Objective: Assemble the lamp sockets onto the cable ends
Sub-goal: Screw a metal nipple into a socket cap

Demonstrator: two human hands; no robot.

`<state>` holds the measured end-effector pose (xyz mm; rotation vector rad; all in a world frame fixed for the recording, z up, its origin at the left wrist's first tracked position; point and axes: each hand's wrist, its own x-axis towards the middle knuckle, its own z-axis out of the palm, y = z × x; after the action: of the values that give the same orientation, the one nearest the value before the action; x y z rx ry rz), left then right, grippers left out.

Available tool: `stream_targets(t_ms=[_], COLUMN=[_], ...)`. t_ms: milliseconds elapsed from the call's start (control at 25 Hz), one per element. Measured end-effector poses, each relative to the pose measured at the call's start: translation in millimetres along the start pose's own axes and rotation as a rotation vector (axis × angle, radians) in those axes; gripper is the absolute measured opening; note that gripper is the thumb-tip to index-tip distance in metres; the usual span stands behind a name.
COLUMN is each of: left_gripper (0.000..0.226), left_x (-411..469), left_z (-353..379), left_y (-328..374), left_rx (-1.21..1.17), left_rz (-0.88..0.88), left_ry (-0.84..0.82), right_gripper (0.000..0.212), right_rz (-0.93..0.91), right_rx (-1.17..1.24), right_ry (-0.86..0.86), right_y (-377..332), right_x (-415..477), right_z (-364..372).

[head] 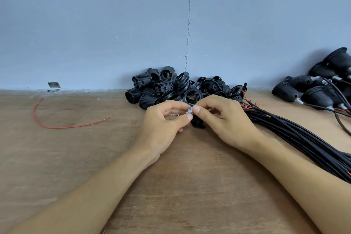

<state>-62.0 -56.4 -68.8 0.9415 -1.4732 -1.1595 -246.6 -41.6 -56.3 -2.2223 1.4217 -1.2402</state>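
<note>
My left hand (163, 121) and my right hand (222, 119) meet at the middle of the wooden table (95, 157). Between their fingertips they pinch a small silver metal fitting (189, 110). A black socket part (197, 124) sits just below the fitting, mostly hidden by my fingers. Behind my hands lies a heap of black threaded lamp sockets and rings (171, 87). A bundle of black cables (296, 135) with red wire ends runs from the heap off to the lower right.
Several assembled black sockets with cables (322, 89) lie at the far right against the blue wall. A loose red wire (62, 121) curves on the table at the left. A small metal bracket (54, 85) sits at the wall's foot.
</note>
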Motion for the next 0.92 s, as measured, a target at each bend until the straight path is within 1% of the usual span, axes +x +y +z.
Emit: stream_targets(t_ms=[80, 160, 280, 440, 520, 600, 680, 800, 920], left_gripper=[0.021, 0.021, 0.022, 0.024, 0.022, 0.022, 0.021, 0.02, 0.022], left_x=[-0.5, -0.5, -0.1, -0.4, -1.5, -2.7, -3.1, -3.8, -3.8], left_z=[0.5, 0.9, 0.6, 0.6, 1.1, 1.6, 1.7, 1.9, 1.6], left_y=[0.3, 0.1, -0.1, -0.4, 0.2, 0.8, 1.0, 1.9, 1.9], left_rx=[0.034, 0.043, 0.027, 0.058, 0.108, 0.158, 0.172, 0.183, 0.201], left_rz=[0.032, 0.053, 0.044, 0.05, 0.074, 0.098, 0.104, 0.107, 0.114], left_ry=[0.016, 0.04, 0.058, 0.053, 0.046, 0.046, 0.051, 0.047, 0.044], right_gripper=[0.023, 0.02, 0.017, 0.007, 0.018, 0.022, 0.018, 0.005, 0.007], right_rz=[0.03, 0.046, 0.074, 0.062, 0.053, 0.061, 0.096, 0.124, 0.118], right_rx=[0.01, 0.046, 0.175, 0.129, 0.11, 0.095, 0.132, 0.209, 0.17], right_ry=[0.006, 0.016, 0.017, -0.023, -0.006, 0.01, 0.003, -0.036, -0.035], right_y=[-1.1, -1.8, -3.4, -3.6, -4.3, -5.3, -6.5, -7.9, -7.9], right_x=[-0.5, -1.5, -2.3, -1.4, -1.0, -1.1, -1.8, -2.9, -2.4], right_z=[0.3, 0.6, 1.0, 2.3, 2.1, 1.8, 1.2, 1.2, 1.0])
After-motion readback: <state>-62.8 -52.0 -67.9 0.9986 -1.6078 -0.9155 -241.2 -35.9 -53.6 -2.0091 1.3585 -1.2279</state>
